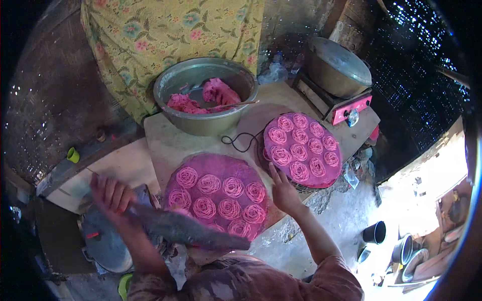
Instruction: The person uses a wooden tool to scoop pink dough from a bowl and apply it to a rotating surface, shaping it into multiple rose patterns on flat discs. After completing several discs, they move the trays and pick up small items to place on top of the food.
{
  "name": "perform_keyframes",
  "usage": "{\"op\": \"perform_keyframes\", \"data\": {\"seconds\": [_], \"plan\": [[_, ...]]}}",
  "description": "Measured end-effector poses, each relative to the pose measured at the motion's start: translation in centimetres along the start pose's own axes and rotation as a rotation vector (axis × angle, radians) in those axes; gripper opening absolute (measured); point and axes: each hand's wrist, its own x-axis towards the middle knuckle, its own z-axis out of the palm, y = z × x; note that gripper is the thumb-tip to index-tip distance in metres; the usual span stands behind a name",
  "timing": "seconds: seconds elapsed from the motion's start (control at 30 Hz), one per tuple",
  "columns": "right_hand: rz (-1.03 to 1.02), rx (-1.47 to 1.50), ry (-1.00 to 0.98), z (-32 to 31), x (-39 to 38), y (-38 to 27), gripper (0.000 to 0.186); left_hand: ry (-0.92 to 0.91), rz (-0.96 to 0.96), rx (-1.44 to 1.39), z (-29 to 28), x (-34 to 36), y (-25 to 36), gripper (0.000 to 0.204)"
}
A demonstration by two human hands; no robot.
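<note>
My left hand, blurred by motion, is raised left of the nearer round tray. Its fingers look curled at one end of a long dark grey bar, which slants across the tray's near edge; the exact grip is smeared. Rosettes of pink dough strands lie in rows on this pink-stained tray, some behind the bar. My right hand has its fingers stretched out, with the tips at the near left edge of a second round tray. Similar pink nests cover that one.
Behind the trays stands a large metal basin with pink dough and a stick. A lidded pot sits on a stove at the back right. A black cord lies between basin and trays. At left is a round lid.
</note>
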Motion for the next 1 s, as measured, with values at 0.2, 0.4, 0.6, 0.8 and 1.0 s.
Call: {"op": "perform_keyframes", "data": {"seconds": [0.2, 0.4, 0.6, 0.8, 1.0], "plan": [[-0.188, 0.797, -0.542, 1.3, -6.9, -11.5, 0.054, 0.206, -0.020, 0.244, 2.7, -3.1, -0.7, 0.051], [0.105, 0.705, -0.412, -2.0, -11.5, -13.0, 0.060, 0.387, -0.211, 0.381, 7.0, -0.6, -13.6, 0.058], [0.634, 0.862, 0.652, -12.6, -25.2, -5.1, 0.030, -0.280, -0.413, 0.894, 5.6, -1.0, -20.1, 0.083], [0.343, 0.851, 1.675, -30.2, -47.0, -6.2, 0.028, -0.295, -0.458, 0.874, 1.8, 0.8, -16.5, 0.056], [0.487, 0.787, 2.161, -36.9, -60.6, -12.3, 0.036, -0.230, -0.543, 0.946, 0.3, 3.6, -11.1, 0.053]]}}
